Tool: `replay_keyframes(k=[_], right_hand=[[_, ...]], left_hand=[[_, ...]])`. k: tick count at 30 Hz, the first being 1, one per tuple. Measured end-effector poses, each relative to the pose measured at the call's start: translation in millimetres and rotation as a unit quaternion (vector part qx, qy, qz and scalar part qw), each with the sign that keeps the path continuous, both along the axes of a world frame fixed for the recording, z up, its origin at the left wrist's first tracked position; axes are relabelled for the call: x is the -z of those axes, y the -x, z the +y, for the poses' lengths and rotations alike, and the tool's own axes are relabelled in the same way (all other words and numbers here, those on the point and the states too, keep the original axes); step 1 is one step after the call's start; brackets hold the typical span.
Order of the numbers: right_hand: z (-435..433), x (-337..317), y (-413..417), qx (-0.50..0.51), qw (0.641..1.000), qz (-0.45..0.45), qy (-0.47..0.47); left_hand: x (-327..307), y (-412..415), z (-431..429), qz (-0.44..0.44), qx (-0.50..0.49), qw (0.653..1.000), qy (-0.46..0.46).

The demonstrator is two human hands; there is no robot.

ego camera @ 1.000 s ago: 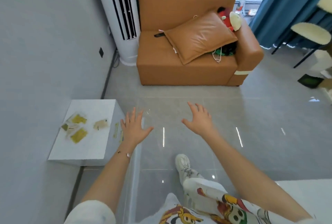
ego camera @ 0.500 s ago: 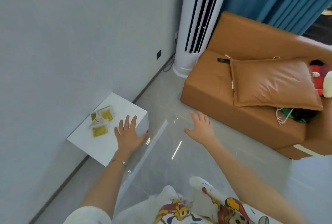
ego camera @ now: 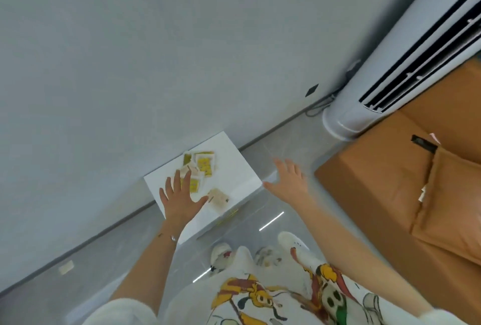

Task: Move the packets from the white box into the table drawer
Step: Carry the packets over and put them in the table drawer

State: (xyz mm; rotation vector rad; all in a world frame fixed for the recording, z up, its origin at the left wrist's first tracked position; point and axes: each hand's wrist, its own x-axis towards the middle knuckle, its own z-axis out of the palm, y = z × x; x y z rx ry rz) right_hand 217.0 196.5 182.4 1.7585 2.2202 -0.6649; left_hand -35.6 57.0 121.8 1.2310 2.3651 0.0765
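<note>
A white box (ego camera: 234, 165) stands on the grey floor against the wall. Several yellow and beige packets (ego camera: 204, 164) lie on its top, and one pale packet (ego camera: 218, 199) lies apart near the front edge. My left hand (ego camera: 179, 198) hovers over the box with fingers spread, covering part of the packet pile; it holds nothing. My right hand (ego camera: 287, 181) is open in the air just right of the box's right corner. No table drawer is in view.
A tall white air conditioner (ego camera: 406, 64) stands in the corner at the right. An orange sofa (ego camera: 385, 184) with a cushion (ego camera: 453, 199) fills the right side. My feet (ego camera: 260, 251) stand on the floor below the box. A small scrap (ego camera: 66, 267) lies by the skirting.
The view has swung left and down toward the box. My left hand has moved over the packets, and my right hand has come closer to the box.
</note>
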Motion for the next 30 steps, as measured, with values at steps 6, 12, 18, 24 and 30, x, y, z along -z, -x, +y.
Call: replay_keyframes(k=[6,12,18,24,30], right_hand=[[58.0,31.3,37.4,-0.094,0.994,-0.040,0.041],[105.0,91.2,82.9,-0.200,0.974,-0.047,0.096],[136.3,216.8,150.4,-0.204,0.966,-0.002,0.157],[152.9,337.0,221.9,-0.169,0.964,0.101,0.179],[142.9,387.2,242.5,-0.202,0.965,0.066,0.156]], left_hand=[[27.5,12.1,20.3,-0.028,-0.105,0.993,0.056],[82.8,4.2,39.0,-0.097,-0.280,0.952,0.071],[208.4,33.9,66.7,-0.219,-0.438,0.872,-0.024],[313.2,79.4,83.6,-0.176,-0.397,0.895,-0.108],[335.4,100.6,88.7,-0.132,-0.302,0.944,-0.021]])
